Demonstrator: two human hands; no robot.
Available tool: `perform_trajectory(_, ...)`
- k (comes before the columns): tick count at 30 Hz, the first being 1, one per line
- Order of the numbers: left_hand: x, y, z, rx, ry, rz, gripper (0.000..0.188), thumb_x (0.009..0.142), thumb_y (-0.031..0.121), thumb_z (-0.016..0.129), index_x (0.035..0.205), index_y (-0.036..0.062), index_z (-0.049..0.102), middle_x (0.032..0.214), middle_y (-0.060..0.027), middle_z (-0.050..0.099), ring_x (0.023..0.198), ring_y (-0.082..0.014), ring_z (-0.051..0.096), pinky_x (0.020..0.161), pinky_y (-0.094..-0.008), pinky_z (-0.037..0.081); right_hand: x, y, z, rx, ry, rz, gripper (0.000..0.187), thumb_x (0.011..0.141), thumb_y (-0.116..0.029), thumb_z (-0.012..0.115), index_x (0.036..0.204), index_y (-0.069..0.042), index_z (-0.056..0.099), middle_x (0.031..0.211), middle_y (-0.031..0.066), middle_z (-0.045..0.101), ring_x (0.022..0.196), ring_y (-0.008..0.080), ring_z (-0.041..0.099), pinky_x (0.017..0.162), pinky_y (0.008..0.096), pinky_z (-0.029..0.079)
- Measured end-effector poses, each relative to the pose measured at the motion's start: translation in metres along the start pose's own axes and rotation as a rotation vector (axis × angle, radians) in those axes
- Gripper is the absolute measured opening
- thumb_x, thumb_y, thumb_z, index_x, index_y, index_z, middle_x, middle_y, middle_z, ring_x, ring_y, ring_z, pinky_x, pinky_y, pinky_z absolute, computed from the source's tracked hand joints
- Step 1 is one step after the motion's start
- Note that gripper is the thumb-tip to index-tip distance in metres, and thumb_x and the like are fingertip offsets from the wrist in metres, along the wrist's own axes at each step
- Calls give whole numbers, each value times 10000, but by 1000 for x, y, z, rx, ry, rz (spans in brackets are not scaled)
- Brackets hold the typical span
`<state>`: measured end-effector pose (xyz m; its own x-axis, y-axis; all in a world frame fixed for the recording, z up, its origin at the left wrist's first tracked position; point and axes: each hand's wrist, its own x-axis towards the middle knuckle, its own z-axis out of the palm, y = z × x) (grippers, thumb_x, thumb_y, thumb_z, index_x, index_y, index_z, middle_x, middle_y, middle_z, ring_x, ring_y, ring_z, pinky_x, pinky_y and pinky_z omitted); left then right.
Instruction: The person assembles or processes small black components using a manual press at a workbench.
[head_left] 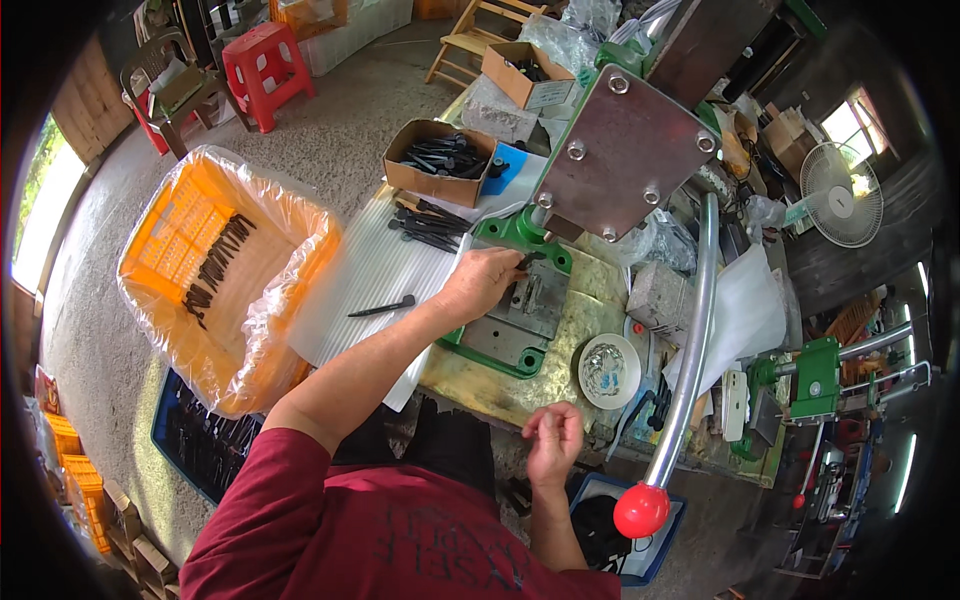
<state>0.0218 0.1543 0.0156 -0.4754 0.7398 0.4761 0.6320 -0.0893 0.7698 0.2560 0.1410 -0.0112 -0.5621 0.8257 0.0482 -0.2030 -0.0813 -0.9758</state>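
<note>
My left hand (484, 284) reaches across to the green-framed hand press and pinches a black pin-like part (531, 260) over the metal bed (528, 300). Much of that part is hidden by the fingers. By the table's front edge is my right hand (554, 442), its fingers curled together; whatever they hold, if anything, cannot be made out. Closest to it stands a round white dish (609, 371) with small bluish pieces inside. A single black pin with a round head (382, 307) lies on the white foam sheet (345, 280), and a pile of similar pins (428, 226) lies farther back.
The press's steel lever (697, 330) with a red ball (641, 510) slants down at the right. A cardboard box (438, 165) of black pins stands behind the foam. At left is a plastic-lined orange crate (230, 280). A grey block (660, 300) and a fan (842, 195) are to the right.
</note>
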Motion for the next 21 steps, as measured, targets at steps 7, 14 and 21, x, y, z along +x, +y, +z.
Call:
perform_trajectory(7,4,2,-4,31,-73,1,121,687,-37,530,807,-18,527,757,-180,541,735,-362,523,610,-380,424,27,-63,-30,-15,277,-593,155,821,-197,472,842,-43,458,735,90,481,662,182,466,618,303,385)
perform_trajectory(14,1,2,-2,20,-40,20,119,684,-7,559,799,-15,533,735,-182,533,730,-365,516,605,-383,416,14,-165,11,-279,40,-1140,255,821,-324,466,782,-73,493,713,86,508,636,212,495,633,350,382)
perform_trajectory(21,-1,-1,3,-33,7,34,121,686,2,560,802,-23,541,741,-184,545,719,-362,521,610,-392,413,9,-192,28,-734,-377,-1087,311,790,-395,507,693,-102,541,687,30,576,618,201,570,651,352,408)
